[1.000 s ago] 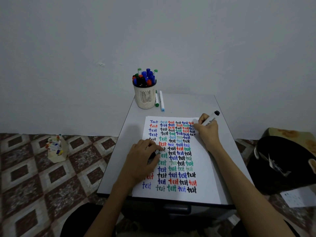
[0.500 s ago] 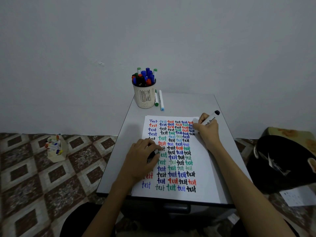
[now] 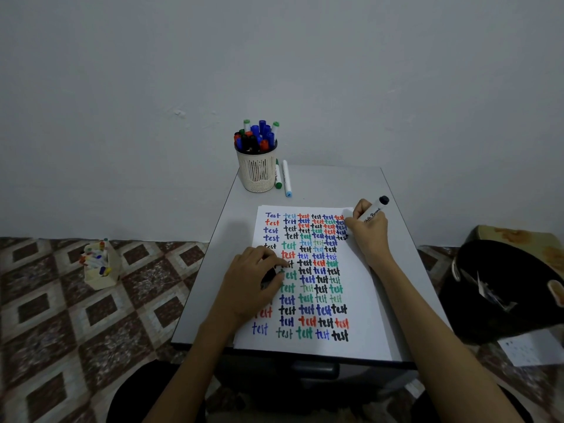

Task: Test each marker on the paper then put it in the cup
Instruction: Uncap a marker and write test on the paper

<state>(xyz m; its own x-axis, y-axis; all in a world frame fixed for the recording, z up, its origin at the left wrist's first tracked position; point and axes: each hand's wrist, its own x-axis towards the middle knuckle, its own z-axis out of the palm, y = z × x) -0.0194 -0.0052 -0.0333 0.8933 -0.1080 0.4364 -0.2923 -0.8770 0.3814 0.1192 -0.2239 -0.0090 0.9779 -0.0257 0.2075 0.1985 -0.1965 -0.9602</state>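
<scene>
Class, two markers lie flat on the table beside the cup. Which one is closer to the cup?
The green-capped marker: it lies right beside the cup, while the light-blue-capped marker lies on its far side.

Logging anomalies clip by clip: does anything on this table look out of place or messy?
Nothing spilled or damaged. Two markers lie flat on the table beside the cup, not in it, perhaps still untested. On the paper, the words by the right hand are crammed together and overlap, unlike the lower rows.
</scene>
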